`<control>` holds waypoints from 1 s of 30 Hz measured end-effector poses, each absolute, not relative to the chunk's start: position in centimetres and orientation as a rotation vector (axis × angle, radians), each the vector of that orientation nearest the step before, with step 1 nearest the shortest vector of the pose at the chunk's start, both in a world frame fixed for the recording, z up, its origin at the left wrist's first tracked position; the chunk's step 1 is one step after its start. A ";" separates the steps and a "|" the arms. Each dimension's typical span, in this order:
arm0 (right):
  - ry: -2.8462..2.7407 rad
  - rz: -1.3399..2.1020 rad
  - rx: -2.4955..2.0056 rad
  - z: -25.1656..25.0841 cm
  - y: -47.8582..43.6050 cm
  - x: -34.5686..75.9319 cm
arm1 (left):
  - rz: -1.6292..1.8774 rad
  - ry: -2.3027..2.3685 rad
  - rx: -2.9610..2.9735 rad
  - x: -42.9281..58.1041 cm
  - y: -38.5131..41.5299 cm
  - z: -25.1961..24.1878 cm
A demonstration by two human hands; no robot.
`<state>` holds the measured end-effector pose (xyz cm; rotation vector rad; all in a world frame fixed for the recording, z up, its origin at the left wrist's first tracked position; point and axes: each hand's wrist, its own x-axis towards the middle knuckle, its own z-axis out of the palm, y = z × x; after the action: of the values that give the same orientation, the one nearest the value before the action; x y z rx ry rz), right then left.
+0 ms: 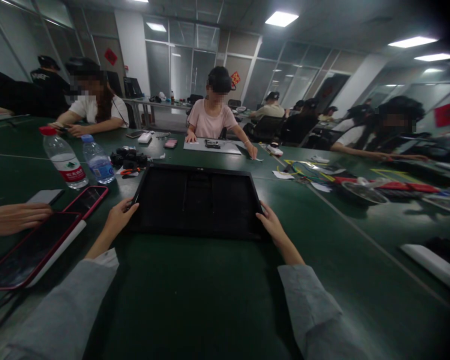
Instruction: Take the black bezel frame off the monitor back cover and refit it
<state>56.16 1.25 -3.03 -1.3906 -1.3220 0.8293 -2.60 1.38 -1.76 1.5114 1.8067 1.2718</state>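
A wide black monitor casing (165, 220) is in front of me over the green table. Its raised rim surrounds a dark recessed inside, where a boxy outline shows near the middle, and a small light logo sits on the far edge. At its left side my left hand (119, 218) is closed on the edge, thumb on top. My right hand (272, 222) grips the opposite edge in the same way. The fingers under the rim are hidden. From this view I cannot tell whether the casing rests on the table or is slightly raised.
Left of the casing stand a red-capped bottle (68, 165) and a blue-capped bottle (98, 162). Nearby lie phones (26, 250), another person's hand (20, 218) and orange-handled pliers (131, 171). Rackets (309, 170) lie to the right. Across the table (217, 300) sits a person in pink (212, 117).
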 end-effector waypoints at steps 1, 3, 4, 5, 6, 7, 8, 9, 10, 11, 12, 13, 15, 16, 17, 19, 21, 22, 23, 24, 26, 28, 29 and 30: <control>-1.315 0.891 -1.387 -2.8 1.0 56.4 | 1.265 1.780 1.516 -2.7 1.3 -1.7; -1.272 0.919 -1.388 -2.6 0.6 56.8 | 1.242 1.731 1.524 -2.6 1.2 -1.6; -1.240 0.891 -1.387 -2.5 0.6 56.9 | 1.231 1.717 1.525 -2.5 1.1 -1.5; -1.206 0.856 -1.382 -2.5 0.6 56.9 | 1.222 1.709 1.524 -2.3 1.0 -1.5; -1.176 0.830 -1.373 -2.4 0.7 56.9 | 1.211 1.709 1.524 -2.1 0.9 -1.4; -1.152 0.813 -1.358 -2.4 0.8 56.9 | 1.199 1.720 1.527 -1.9 0.8 -1.3; -1.137 0.806 -1.337 -2.5 0.8 56.8 | 1.191 1.743 1.537 -1.7 0.8 -1.2; -1.129 0.803 -1.312 -2.5 0.9 56.7 | 1.189 1.771 1.552 -1.5 0.7 -1.1; -1.122 0.799 -1.288 -2.5 0.9 56.7 | 1.198 1.802 1.570 -1.4 0.7 -1.0; -1.112 0.791 -1.269 -2.5 0.9 56.8 | 1.219 1.834 1.583 -1.4 0.7 -0.9; -1.102 0.782 -1.258 -2.5 0.8 56.9 | 1.249 1.863 1.591 -1.5 0.7 -0.9; -1.091 0.770 -1.255 -2.5 0.7 57.2 | 1.287 1.890 1.589 -1.7 0.8 -0.9; -1.062 0.723 -1.274 -2.5 0.5 57.9 | 1.347 1.936 1.564 -2.3 0.9 -1.0; -1.047 0.683 -1.289 -2.5 0.4 58.4 | 1.368 1.960 1.547 -2.6 1.0 -1.1; -1.034 0.631 -1.304 -2.4 0.3 59.0 | 1.381 1.978 1.533 -2.9 1.1 -1.3; -1.001 0.527 -1.336 -2.4 0.1 60.2 | 1.398 2.000 1.518 -3.5 1.2 -1.6; -0.938 0.455 -1.377 -2.3 -0.2 61.4 | 1.388 2.023 1.520 -3.8 1.2 -1.8; -0.893 0.426 -1.399 -2.3 -0.4 62.0 | 1.371 2.038 1.524 -3.9 1.2 -1.9; -0.850 0.390 -1.421 -2.3 -0.6 62.6 | 1.350 2.059 1.527 -3.9 1.2 -1.9; -0.815 0.341 -1.442 -2.3 -0.8 63.1 | 1.329 2.082 1.527 -3.9 1.1 -1.8; -0.755 0.207 -1.484 -2.3 -1.3 64.2 | 1.293 2.120 1.530 -3.9 1.0 -1.7; -0.700 0.083 -1.520 -2.4 -1.9 65.1 | 1.266 2.149 1.529 -3.8 0.9 -1.6; -0.676 0.043 -1.534 -2.3 -2.1 65.6 | 1.257 2.158 1.527 -3.8 0.8 -1.5; -0.662 0.018 -1.542 -2.3 -2.4 66.0 | 1.251 2.162 1.525 -3.8 0.8 -1.5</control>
<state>65.96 -2.36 -2.32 -1.5419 -0.6625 0.0183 -3.81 0.80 -1.48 1.5248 2.1622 1.2512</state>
